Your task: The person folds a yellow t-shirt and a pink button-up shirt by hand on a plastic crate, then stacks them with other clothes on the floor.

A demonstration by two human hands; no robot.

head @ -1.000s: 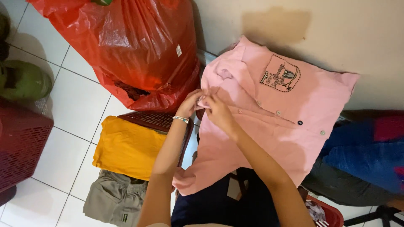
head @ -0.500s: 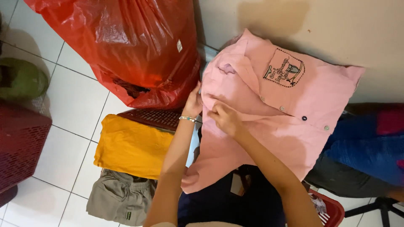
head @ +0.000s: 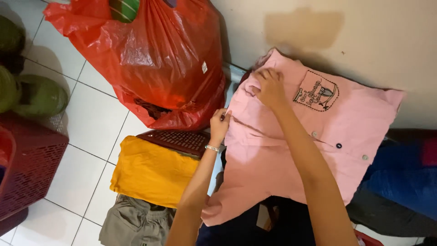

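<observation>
A pink button-up shirt point(head: 355, 136) with a dark embroidered pocket emblem lies spread flat on a pile of clothes beside the wall. My left hand point(head: 220, 125) pinches the shirt's left edge, a bracelet on its wrist. My right hand point(head: 269, 86) presses flat on the shirt near the collar, fingers spread, just left of the emblem. Dark garments show under the shirt's lower hem.
A big red plastic bag point(head: 159, 59) stands at the left. A folded yellow garment point(head: 152, 175) lies on a dark red lid, with a khaki one point(head: 132, 225) below. A red basket point(head: 27, 164) and green bundles sit far left. Blue cloth point(head: 405, 182) lies right.
My right hand has moved from the shirt's front placket up to the collar area. My left hand stayed on the left edge. The view has shifted slightly.
</observation>
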